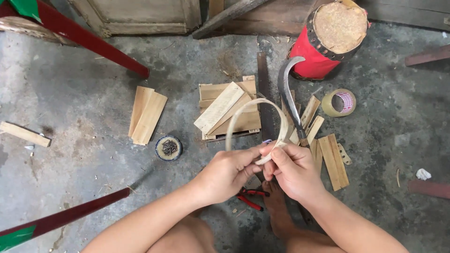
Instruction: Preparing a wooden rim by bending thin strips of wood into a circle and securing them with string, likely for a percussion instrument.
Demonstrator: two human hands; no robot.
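Right now both hands meet near the middle of the frame, just below center. The left hand (228,172) and the right hand (291,171) each pinch one end of a thin bent bamboo strip (253,104). The two ends cross right between the thumbs, so both hands are equally close to it. From the fingers, the strip curves up toward the top of the frame and makes a loop that stands over the stack of wood slats (229,112). The loop's long way runs up and down in the picture. A curved knife (288,96) and a saw blade (265,93) lie on the floor just behind the loop. Red pliers (251,197) lie below the hands, beside a bare foot (276,206).
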